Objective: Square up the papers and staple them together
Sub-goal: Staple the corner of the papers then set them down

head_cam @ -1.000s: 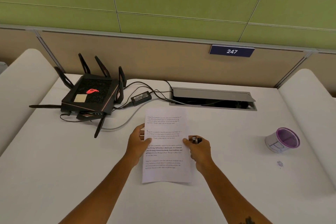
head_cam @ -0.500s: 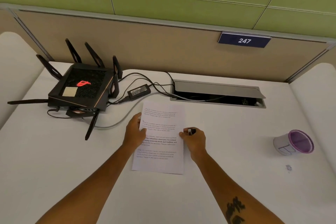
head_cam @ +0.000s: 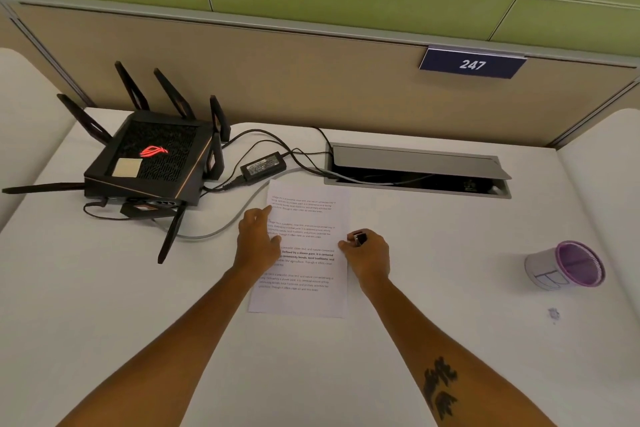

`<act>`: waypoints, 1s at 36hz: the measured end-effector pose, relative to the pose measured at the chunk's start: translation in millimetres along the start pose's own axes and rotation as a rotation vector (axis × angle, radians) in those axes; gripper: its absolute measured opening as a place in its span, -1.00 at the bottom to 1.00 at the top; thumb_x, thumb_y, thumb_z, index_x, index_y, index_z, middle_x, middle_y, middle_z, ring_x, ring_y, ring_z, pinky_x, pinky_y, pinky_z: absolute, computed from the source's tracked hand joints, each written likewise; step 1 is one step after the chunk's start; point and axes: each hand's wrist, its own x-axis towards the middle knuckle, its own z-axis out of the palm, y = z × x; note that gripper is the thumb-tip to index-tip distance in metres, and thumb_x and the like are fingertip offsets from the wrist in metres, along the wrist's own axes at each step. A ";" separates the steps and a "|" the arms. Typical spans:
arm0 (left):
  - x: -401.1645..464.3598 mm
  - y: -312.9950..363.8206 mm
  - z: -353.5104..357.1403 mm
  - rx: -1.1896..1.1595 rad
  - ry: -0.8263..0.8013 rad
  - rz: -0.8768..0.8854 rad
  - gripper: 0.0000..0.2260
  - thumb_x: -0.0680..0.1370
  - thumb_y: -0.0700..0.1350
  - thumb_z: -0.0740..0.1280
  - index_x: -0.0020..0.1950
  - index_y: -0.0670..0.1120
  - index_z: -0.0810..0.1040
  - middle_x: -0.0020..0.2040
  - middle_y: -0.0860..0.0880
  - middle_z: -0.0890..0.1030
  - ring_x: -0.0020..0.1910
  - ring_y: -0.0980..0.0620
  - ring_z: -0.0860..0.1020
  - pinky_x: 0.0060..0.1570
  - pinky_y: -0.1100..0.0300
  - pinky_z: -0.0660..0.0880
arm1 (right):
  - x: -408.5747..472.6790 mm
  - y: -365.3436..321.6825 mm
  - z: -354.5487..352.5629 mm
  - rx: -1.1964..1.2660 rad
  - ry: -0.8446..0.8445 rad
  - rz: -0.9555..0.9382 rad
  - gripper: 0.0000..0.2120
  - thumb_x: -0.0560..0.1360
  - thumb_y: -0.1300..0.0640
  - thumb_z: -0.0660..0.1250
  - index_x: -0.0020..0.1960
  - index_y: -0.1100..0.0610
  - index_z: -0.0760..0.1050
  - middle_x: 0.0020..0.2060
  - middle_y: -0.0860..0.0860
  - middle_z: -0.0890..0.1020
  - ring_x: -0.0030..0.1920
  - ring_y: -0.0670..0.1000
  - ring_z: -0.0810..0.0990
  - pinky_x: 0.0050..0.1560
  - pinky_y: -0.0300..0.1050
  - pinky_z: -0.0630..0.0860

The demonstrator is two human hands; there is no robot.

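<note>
A stack of printed white papers point(head_cam: 306, 236) lies flat in the middle of the white desk point(head_cam: 450, 288). My left hand point(head_cam: 258, 241) rests on the stack's left edge, with its fingertips on the page. My right hand point(head_cam: 369, 255) sits at the right edge and grips a small dark stapler point(head_cam: 359, 238), of which only the metal front end shows above the curled fingers. The rest of the stapler is hidden in my fist.
A black router point(head_cam: 149, 161) with several antennas stands at the back left, with a power brick point(head_cam: 263, 165) and cables beside it. An open cable hatch point(head_cam: 415, 168) lies behind the papers. A purple-rimmed cup point(head_cam: 568, 265) stands at the right.
The head camera has tilted and shifted, so the scene slides in the frame. Both hands stay on the papers' edges, and the right hand keeps the stapler.
</note>
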 end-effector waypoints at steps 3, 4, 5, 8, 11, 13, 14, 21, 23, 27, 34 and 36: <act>1.5 0.7 0.3 0.027 0.006 0.010 -0.36 0.61 -0.14 0.46 0.65 -0.05 0.29 0.60 -0.12 0.29 0.59 -0.18 0.28 0.49 -0.10 0.44 | 0.1 -0.7 0.0 -0.017 0.007 -0.005 -0.83 0.45 0.03 0.56 -0.01 0.01 0.64 -0.13 -0.12 0.68 -0.08 -0.02 0.68 0.02 0.01 0.68; 2.1 0.3 0.3 0.033 0.005 0.011 -0.36 0.61 -0.14 0.46 0.64 -0.05 0.29 0.60 -0.12 0.29 0.58 -0.18 0.28 0.49 -0.10 0.44 | 0.3 -1.0 0.1 -0.017 0.006 -0.003 -0.83 0.45 0.03 0.56 -0.01 0.01 0.64 -0.13 -0.13 0.68 -0.08 -0.02 0.68 0.02 0.01 0.68; 2.5 -0.1 0.3 0.036 0.003 0.014 -0.37 0.61 -0.13 0.47 0.64 -0.05 0.30 0.60 -0.12 0.29 0.58 -0.18 0.29 0.49 -0.10 0.44 | 0.1 -1.3 0.1 -0.018 0.004 -0.002 -0.83 0.45 0.03 0.55 -0.01 0.01 0.63 -0.13 -0.13 0.68 -0.07 -0.02 0.67 0.02 0.01 0.68; 2.2 -0.3 0.5 0.049 0.004 0.030 -0.38 0.61 -0.13 0.46 0.63 -0.07 0.31 0.59 -0.13 0.30 0.57 -0.19 0.28 0.48 -0.11 0.44 | -0.4 -1.9 -0.1 -0.025 0.003 0.000 -0.83 0.45 0.02 0.55 -0.01 0.01 0.63 -0.13 -0.12 0.68 -0.07 -0.01 0.67 0.01 0.01 0.67; 2.5 -1.5 1.4 0.080 0.007 0.035 -0.38 0.62 -0.11 0.46 0.63 -0.07 0.31 0.60 -0.14 0.29 0.58 -0.20 0.27 0.50 -0.12 0.42 | -0.3 -2.9 -0.2 -0.043 0.007 -0.004 -0.82 0.46 0.01 0.55 0.00 0.01 0.63 -0.15 -0.14 0.66 -0.08 -0.02 0.66 0.00 -0.01 0.67; 2.6 -2.5 2.0 0.090 0.008 0.035 -0.39 0.62 -0.09 0.45 0.63 -0.07 0.32 0.61 -0.14 0.29 0.58 -0.20 0.27 0.50 -0.13 0.41 | -0.2 -3.2 0.0 -0.045 0.008 -0.007 -0.82 0.46 0.01 0.55 0.00 0.01 0.62 -0.17 -0.17 0.63 -0.09 -0.03 0.65 0.00 -0.02 0.66; 2.4 -2.4 2.4 0.092 0.008 0.035 -0.39 0.62 -0.09 0.45 0.63 -0.07 0.32 0.61 -0.14 0.29 0.58 -0.20 0.27 0.51 -0.13 0.41 | -0.2 -2.3 0.1 -0.036 0.006 -0.009 -0.82 0.46 0.02 0.55 0.00 0.01 0.62 -0.18 -0.17 0.63 -0.09 -0.03 0.65 0.00 -0.02 0.66; -4.0 -1.8 3.8 0.154 0.027 0.028 -0.37 0.61 0.05 0.46 0.63 -0.01 0.32 0.63 -0.12 0.30 0.58 -0.20 0.30 0.51 -0.18 0.37 | 1.1 4.3 -12.7 0.133 -0.068 -0.010 -0.80 0.51 0.15 0.49 0.09 0.01 0.55 -0.08 -0.12 0.61 -0.08 -0.06 0.61 -0.07 -0.19 0.55; -8.4 -3.3 5.1 0.166 0.040 0.033 -0.37 0.60 0.06 0.46 0.62 -0.01 0.32 0.62 -0.13 0.31 0.56 -0.20 0.32 0.50 -0.20 0.36 | 5.0 4.7 -23.4 0.168 -0.115 -0.001 -0.75 0.52 0.21 0.44 0.16 0.01 0.54 -0.02 -0.12 0.60 -0.03 -0.08 0.59 -0.12 -0.27 0.49; -21.5 -6.0 10.3 0.160 0.077 0.035 -0.37 0.58 0.05 0.48 0.60 -0.02 0.35 0.61 -0.14 0.34 0.54 -0.22 0.34 0.50 -0.25 0.35 | 18.4 8.8 -51.6 0.113 -0.206 -0.032 -0.63 0.56 0.26 0.36 0.33 0.03 0.48 0.11 -0.04 0.58 0.08 0.00 0.57 -0.05 -0.20 0.48; -66.4 -17.0 46.2 0.087 0.110 0.172 -0.33 0.55 0.11 0.43 0.61 -0.04 0.34 0.64 -0.16 0.31 0.56 -0.22 0.32 0.52 -0.28 0.25 | 48.6 22.1 -106.5 -0.107 -0.199 -0.171 -0.61 0.58 0.19 0.43 0.39 0.09 0.48 0.18 -0.01 0.56 0.19 0.08 0.54 0.15 -0.14 0.40; -76.7 -20.8 57.4 0.083 0.102 0.200 -0.30 0.54 0.15 0.37 0.63 -0.03 0.30 0.67 -0.15 0.27 0.59 -0.22 0.30 0.54 -0.26 0.23 | 59.6 27.6 -120.3 -0.199 -0.176 -0.211 -0.61 0.56 0.18 0.46 0.37 0.13 0.52 0.18 0.04 0.59 0.25 0.13 0.56 0.18 -0.14 0.38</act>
